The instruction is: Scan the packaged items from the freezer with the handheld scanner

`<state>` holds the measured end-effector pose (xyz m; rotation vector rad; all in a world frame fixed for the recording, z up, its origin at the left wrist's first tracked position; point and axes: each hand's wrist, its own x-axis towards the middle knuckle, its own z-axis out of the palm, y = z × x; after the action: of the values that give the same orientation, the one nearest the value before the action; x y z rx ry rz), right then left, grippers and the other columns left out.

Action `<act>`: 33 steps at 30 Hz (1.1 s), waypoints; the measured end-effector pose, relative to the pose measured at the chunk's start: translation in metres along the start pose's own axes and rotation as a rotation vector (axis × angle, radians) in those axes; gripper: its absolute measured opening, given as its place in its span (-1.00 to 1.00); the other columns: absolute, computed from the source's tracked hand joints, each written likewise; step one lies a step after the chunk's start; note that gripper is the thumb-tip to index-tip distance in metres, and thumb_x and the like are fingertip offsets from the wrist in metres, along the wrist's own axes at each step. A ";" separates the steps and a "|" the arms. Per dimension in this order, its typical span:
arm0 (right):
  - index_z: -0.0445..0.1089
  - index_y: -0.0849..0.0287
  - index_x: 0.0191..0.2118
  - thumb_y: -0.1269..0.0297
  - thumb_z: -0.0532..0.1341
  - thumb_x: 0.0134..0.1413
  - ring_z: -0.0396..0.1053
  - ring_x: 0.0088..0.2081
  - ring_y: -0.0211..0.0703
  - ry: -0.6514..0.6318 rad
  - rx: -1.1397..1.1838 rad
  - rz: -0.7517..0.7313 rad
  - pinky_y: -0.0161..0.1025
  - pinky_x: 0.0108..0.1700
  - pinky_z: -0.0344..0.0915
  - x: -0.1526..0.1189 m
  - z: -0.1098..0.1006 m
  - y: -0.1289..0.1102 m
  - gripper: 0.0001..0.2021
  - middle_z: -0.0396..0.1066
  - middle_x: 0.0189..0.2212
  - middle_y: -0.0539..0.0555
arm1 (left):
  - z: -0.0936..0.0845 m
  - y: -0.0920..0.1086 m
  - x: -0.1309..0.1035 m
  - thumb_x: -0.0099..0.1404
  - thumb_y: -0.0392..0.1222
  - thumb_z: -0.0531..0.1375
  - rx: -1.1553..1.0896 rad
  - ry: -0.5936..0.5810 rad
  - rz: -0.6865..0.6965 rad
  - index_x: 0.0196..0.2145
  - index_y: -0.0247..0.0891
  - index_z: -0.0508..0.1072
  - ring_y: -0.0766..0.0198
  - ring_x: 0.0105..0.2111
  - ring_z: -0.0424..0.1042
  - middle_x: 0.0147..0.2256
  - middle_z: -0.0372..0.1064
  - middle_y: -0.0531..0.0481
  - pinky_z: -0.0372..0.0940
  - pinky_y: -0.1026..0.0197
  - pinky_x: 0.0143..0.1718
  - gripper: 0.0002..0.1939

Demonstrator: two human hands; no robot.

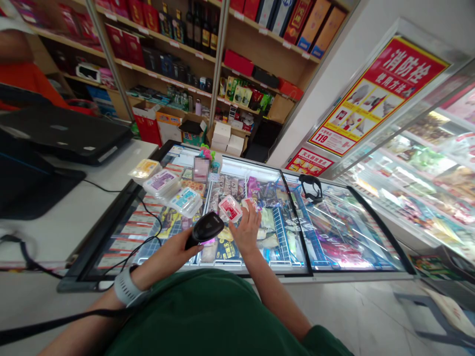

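Note:
My left hand (185, 249), with a pale watch band on the wrist, is wrapped around a black handheld barcode scanner (206, 228), its head pointing right. Just right of it, a clear plastic pack with a red label (230, 208) rests on the glass top of a chest freezer (122, 232). My right hand (246, 228) reaches over the glass, fingers stretched out and apart. Its fingertips partly cover a second red-and-white pack (248, 203), and its thumb is close to the first one. Whether the fingertips touch the second pack cannot be made out.
Plastic boxes with blue (185, 200), purple (161, 182) and yellow labels (144, 169) sit on the glass at left. A black cable (158, 232) trails there. Left is a counter with black equipment (63, 131); a black strap device (310, 189) lies right. Shelves stand behind.

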<state>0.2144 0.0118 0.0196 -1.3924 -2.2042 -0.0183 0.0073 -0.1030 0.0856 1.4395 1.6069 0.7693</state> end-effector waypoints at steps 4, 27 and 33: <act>0.19 0.30 0.13 0.12 0.19 0.13 -0.07 0.32 0.16 0.038 -0.023 -0.024 0.18 0.31 -0.20 -0.001 0.001 0.000 -0.49 0.06 0.25 0.40 | 0.001 0.001 0.001 0.17 0.03 0.14 0.021 -0.007 0.001 -0.11 -0.25 0.45 -0.02 -0.13 0.48 -0.15 0.54 -0.12 0.29 0.11 -0.09 -0.60; 0.20 0.29 0.11 0.07 0.23 0.10 0.03 0.26 0.18 0.088 0.026 0.008 0.20 0.28 -0.12 -0.013 0.013 0.003 -0.46 0.10 0.23 0.39 | 0.006 0.003 0.006 0.22 0.04 0.11 0.049 -0.074 -0.018 -0.02 -0.29 0.40 0.00 -0.13 0.48 -0.12 0.53 -0.13 0.32 0.10 -0.08 -0.54; 0.24 0.26 0.03 0.12 0.31 -0.04 0.25 0.09 0.12 0.005 0.203 0.369 -0.02 0.11 0.20 -0.012 0.047 0.041 -0.47 0.30 0.04 0.32 | -0.011 -0.010 0.003 0.22 0.05 0.11 0.053 -0.121 -0.001 0.03 -0.29 0.36 0.01 -0.03 0.44 -0.04 0.49 -0.12 0.28 0.09 0.02 -0.50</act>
<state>0.2332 0.0347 -0.0368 -1.6518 -1.8537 0.3232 -0.0070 -0.1007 0.0821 1.4938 1.5451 0.6309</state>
